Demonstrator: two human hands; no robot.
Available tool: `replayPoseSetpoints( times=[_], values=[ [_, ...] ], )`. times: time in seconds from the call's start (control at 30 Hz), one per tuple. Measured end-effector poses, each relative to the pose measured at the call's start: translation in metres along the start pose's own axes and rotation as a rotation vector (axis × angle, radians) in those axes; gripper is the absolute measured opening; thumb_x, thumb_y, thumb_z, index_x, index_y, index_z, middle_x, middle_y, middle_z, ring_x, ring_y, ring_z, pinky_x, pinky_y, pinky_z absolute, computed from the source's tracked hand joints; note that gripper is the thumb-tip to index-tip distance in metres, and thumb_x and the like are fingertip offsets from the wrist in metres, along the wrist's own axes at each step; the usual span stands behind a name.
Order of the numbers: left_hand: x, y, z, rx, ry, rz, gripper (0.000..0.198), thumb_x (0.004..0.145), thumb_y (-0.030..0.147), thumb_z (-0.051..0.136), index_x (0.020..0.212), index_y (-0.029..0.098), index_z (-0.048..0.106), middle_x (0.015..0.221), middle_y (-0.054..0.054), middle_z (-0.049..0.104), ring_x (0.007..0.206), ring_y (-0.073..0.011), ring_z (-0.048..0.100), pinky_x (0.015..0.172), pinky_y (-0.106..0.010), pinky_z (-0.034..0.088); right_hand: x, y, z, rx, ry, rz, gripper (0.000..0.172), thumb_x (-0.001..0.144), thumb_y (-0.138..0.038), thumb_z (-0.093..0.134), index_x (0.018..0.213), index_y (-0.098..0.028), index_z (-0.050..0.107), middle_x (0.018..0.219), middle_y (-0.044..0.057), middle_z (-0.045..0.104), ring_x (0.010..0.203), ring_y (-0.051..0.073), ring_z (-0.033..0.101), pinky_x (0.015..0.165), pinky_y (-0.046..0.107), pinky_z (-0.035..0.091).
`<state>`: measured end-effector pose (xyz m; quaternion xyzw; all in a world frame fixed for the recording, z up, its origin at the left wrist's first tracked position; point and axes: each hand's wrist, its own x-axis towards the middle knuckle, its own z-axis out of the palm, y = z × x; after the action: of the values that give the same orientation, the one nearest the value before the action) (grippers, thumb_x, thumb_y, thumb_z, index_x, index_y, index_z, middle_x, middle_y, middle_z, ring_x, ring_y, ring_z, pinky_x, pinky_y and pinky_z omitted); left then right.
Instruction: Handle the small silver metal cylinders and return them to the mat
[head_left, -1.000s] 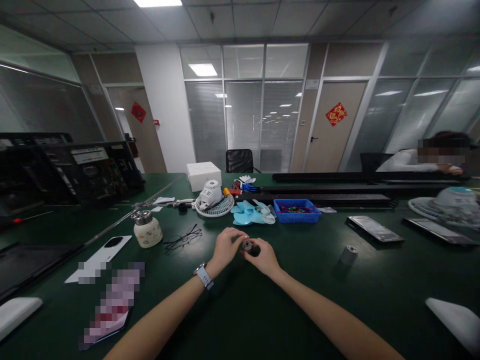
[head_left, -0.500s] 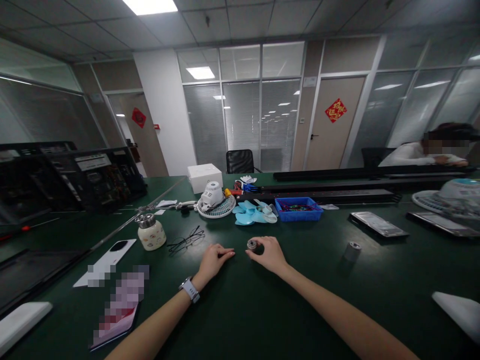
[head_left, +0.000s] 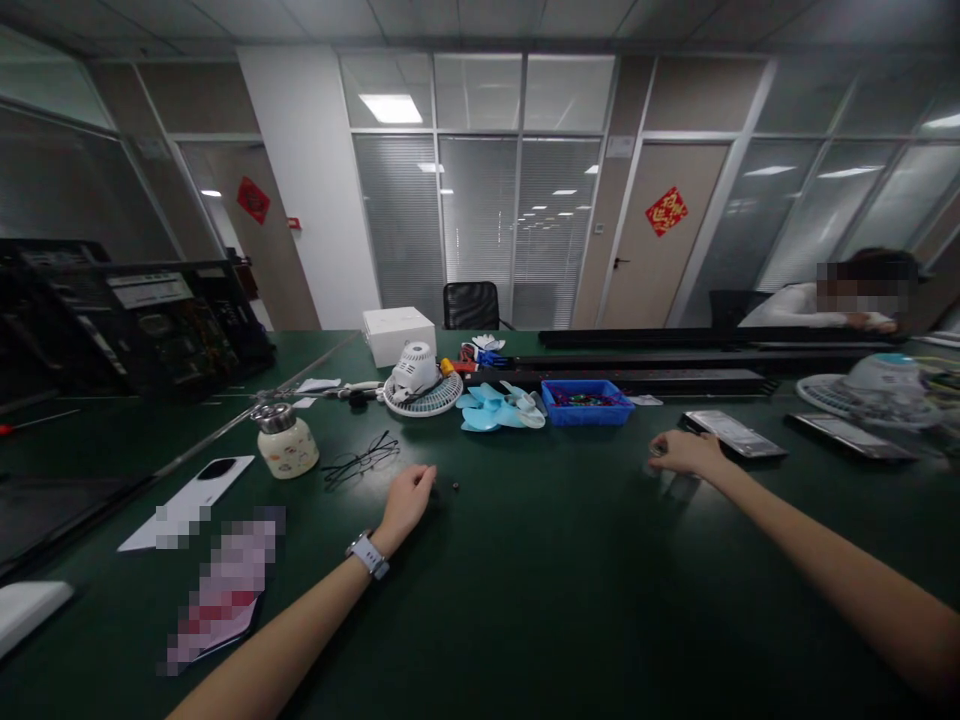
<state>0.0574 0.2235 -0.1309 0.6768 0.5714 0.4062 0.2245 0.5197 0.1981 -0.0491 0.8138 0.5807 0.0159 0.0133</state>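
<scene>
My left hand (head_left: 409, 503), with a watch on its wrist, rests on the green table with its fingers curled together. Whether anything is inside it is hidden. Just right of its fingertips lies a tiny dark part (head_left: 455, 486), too small to name. Out to the right, my right hand (head_left: 688, 454) pinches a small metal cylinder (head_left: 655, 449) between thumb and fingers, low over the table. Slight blur covers the fingertips, and the hand hides the spot beneath it. Right behind this hand is a hard drive (head_left: 733, 434).
Light blue fan blades (head_left: 501, 408), a white fan housing (head_left: 421, 380) and a blue tray (head_left: 587, 402) of small parts stand ahead. Eyeglasses (head_left: 362, 462), a jar (head_left: 287, 445) and phones (head_left: 225, 590) lie left. A person (head_left: 799, 305) sits at the far right.
My right hand has moved right with the metal cylinder, to where a second grey cylinder stood. My left hand has curled more, and the tiny part now shows beside it. The view has shifted slightly.
</scene>
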Motion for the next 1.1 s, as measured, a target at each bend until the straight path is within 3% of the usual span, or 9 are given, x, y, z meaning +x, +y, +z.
replayPoseSetpoints(
  times=[0.13,0.23,0.33,0.5,0.6,0.7,0.83,0.93,1.1],
  values=[
    [-0.006,0.005,-0.006,-0.024,-0.004,-0.044,0.034,0.079,0.037,0.038,0.062,0.017,0.059,0.064,-0.003,0.058,0.066,-0.0197,0.055,0.06,-0.028,0.038,-0.03,-0.078,0.002,0.211,0.333,-0.345,0.044,0.077,-0.044,0.06,0.115,-0.023,0.065,0.11,0.011,0.066,0.107,0.029,0.057,0.091,0.045,0.038],
    [-0.018,0.012,-0.015,-0.084,-0.038,-0.055,0.031,0.078,0.036,0.038,0.065,0.017,0.059,0.062,0.0,0.054,0.062,-0.0177,0.052,0.057,-0.027,0.037,-0.056,-0.166,0.017,0.591,0.071,-0.658,0.046,0.081,-0.057,0.053,0.113,-0.026,0.066,0.088,0.004,0.069,0.078,0.018,0.062,0.07,0.03,0.045],
    [-0.029,0.013,-0.023,-0.175,-0.072,-0.08,0.028,0.079,0.035,0.04,0.071,0.018,0.06,0.057,0.003,0.048,0.057,-0.016,0.048,0.057,-0.026,0.036,-0.069,-0.237,0.038,0.691,-0.079,-0.733,0.052,0.074,-0.06,0.061,0.113,-0.026,0.067,0.079,0.001,0.068,0.067,0.014,0.058,0.06,0.025,0.041],
    [-0.035,0.008,-0.026,-0.213,-0.057,-0.053,0.028,0.081,0.033,0.04,0.062,0.019,0.055,0.064,0.001,0.052,0.061,-0.0163,0.052,0.062,-0.028,0.039,-0.07,-0.276,0.058,0.633,0.015,-0.678,0.031,0.076,-0.053,0.063,0.093,-0.029,0.075,0.08,0.002,0.065,0.071,0.014,0.057,0.06,0.025,0.039],
    [-0.032,0.005,-0.024,-0.157,-0.048,0.027,0.038,0.085,0.039,0.04,0.053,0.019,0.048,0.072,-0.003,0.056,0.072,-0.0185,0.055,0.07,-0.029,0.041,-0.068,-0.25,0.05,0.634,0.037,-0.71,0.025,0.078,-0.048,0.063,0.09,-0.029,0.075,0.084,0.002,0.066,0.073,0.015,0.058,0.061,0.025,0.04],
    [-0.031,0.003,-0.022,-0.107,-0.068,0.043,0.042,0.088,0.046,0.037,0.059,0.02,0.052,0.069,-0.002,0.056,0.071,-0.0194,0.055,0.068,-0.029,0.04,-0.059,-0.181,0.033,0.636,0.143,-0.681,0.026,0.081,-0.047,0.058,0.093,-0.03,0.074,0.088,0.002,0.067,0.076,0.016,0.06,0.066,0.027,0.043],
    [-0.03,0.003,-0.019,-0.066,-0.096,0.036,0.044,0.089,0.049,0.034,0.064,0.02,0.056,0.065,-0.001,0.056,0.068,-0.0188,0.056,0.065,-0.028,0.04,-0.034,-0.055,0.012,0.569,0.392,-0.288,0.032,0.08,-0.05,0.055,0.093,-0.027,0.074,0.092,0.003,0.07,0.082,0.02,0.063,0.071,0.03,0.045],
    [-0.031,0.003,-0.018,-0.048,-0.099,0.023,0.045,0.088,0.05,0.034,0.065,0.02,0.057,0.063,0.0,0.056,0.066,-0.0185,0.056,0.064,-0.028,0.04,-0.018,0.015,0.012,0.45,0.377,-0.063,0.035,0.077,-0.051,0.057,0.091,-0.025,0.076,0.086,0.005,0.072,0.08,0.024,0.064,0.067,0.031,0.046],
    [-0.032,0.001,-0.018,-0.045,-0.094,0.0,0.045,0.087,0.053,0.036,0.066,0.02,0.058,0.063,0.0,0.059,0.067,-0.0192,0.058,0.064,-0.027,0.04,-0.014,0.038,0.027,0.478,0.259,-0.017,0.032,0.076,-0.051,0.058,0.089,-0.028,0.076,0.089,0.003,0.073,0.083,0.023,0.066,0.066,0.029,0.047]
  ],
)
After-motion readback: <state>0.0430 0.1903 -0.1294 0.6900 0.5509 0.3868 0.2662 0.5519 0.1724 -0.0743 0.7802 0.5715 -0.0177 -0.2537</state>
